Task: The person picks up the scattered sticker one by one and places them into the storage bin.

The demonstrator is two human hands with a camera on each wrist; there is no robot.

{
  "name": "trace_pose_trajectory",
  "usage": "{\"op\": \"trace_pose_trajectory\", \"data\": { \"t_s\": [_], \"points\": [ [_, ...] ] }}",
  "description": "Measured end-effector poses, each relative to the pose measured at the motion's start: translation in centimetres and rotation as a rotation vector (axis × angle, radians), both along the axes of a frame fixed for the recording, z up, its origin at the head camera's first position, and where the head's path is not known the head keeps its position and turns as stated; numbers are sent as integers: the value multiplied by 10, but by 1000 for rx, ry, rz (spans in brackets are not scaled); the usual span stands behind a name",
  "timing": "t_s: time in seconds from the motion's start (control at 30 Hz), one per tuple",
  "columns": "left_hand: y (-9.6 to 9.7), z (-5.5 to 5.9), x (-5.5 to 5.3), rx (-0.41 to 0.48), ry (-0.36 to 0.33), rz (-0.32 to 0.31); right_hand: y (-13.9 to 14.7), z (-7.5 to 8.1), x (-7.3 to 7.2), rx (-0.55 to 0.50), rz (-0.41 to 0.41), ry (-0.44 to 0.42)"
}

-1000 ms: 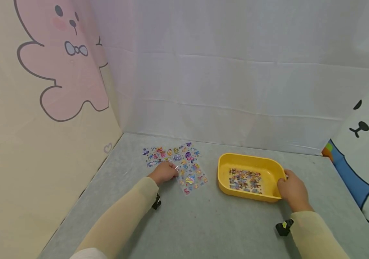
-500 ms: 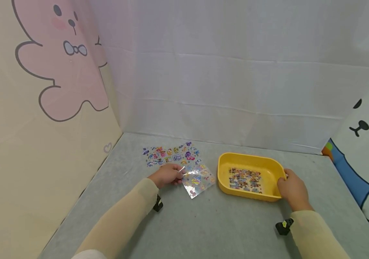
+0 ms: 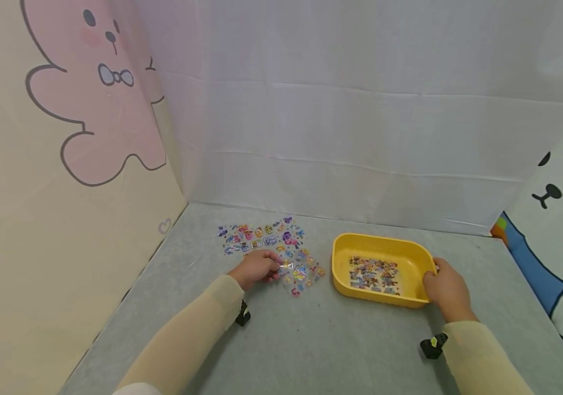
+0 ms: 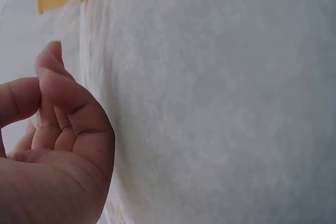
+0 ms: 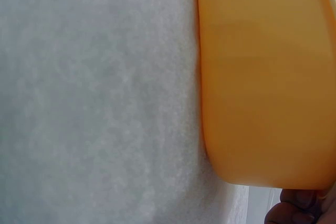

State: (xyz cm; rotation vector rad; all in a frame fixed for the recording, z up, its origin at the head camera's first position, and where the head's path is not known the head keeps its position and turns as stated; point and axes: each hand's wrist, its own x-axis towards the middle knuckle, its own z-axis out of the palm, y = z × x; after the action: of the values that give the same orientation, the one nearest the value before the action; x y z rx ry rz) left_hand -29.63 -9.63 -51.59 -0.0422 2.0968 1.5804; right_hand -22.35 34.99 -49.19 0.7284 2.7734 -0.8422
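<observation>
In the head view my left hand pinches the left edge of a clear sticker sheet printed with small colourful figures. The sheet reaches toward the yellow tray, and light glints near my fingertips. The left wrist view shows the thumb and forefinger of that hand meeting, with the see-through sheet faint and blurred beyond. My right hand grips the right end of the yellow plastic tray. Inside the tray lies another sticker sheet. In the right wrist view the tray's side hides most of the right hand.
Behind my left hand, more clear sticker sheets lie spread on the grey tabletop. A white cloth wall rises along the back edge. Printed cloth panels stand at the left and right.
My left hand has moved slightly right, drawing the pinched sheet toward the tray. The sheet flashed bright half a second ago and shows less glare now. My right hand and the tray stay in place.
</observation>
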Motion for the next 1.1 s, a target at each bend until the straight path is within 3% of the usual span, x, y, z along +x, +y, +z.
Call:
{"op": "trace_pose_trajectory", "data": {
  "t_s": [0.1, 0.3, 0.47, 0.6, 0.8, 0.93, 1.1],
  "points": [
    [2, -1, 2, -82, 49, 18, 1, -1, 1, 4, 11, 13],
    [7, 2, 8, -458, 242, -19, 3, -3, 2, 18, 34, 30],
    [9, 3, 9, -571, 242, -26, 3, -4, 1, 16, 29, 27],
    [9, 2, 7, -508, 204, -27, 2, -4, 1, 11, 19, 22],
    [10, 1, 3, -258, 96, 0, 1, -4, 0, 13, 14, 22],
    [10, 5, 2, -124, 58, 25, 2, -4, 0, 19, 20, 27],
    [14, 16, 4, -55, 52, 61, 2, -2, 1, 17, 25, 27]
  ]
}}
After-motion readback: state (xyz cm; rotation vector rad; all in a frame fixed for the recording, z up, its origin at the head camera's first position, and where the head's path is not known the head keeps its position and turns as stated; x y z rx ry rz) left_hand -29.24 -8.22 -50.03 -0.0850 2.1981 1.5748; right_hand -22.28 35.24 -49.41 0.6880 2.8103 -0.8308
